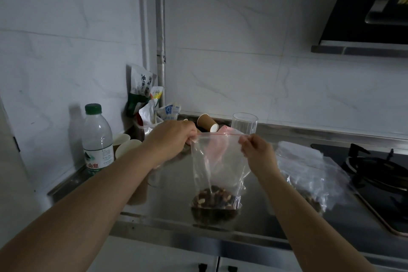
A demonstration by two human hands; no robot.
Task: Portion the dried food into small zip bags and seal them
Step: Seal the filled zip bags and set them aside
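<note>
A clear zip bag (217, 161) with a red seal strip hangs upright above the steel counter (172, 192), its bottom resting there. Dark and pale dried food (212, 200) fills its lowest part. My left hand (172, 137) pinches the left end of the seal strip. My right hand (256, 150) pinches the right end. The strip is stretched straight between them. To the right lies another clear bag (309, 174) with dried food in its lower end.
A water bottle (97, 139) stands at the left with paper cups (127, 143) beside it. Snack packets (143, 93), a tipped paper cup (207, 122) and a glass (244, 122) sit at the back. A gas stove (375, 172) is at the right.
</note>
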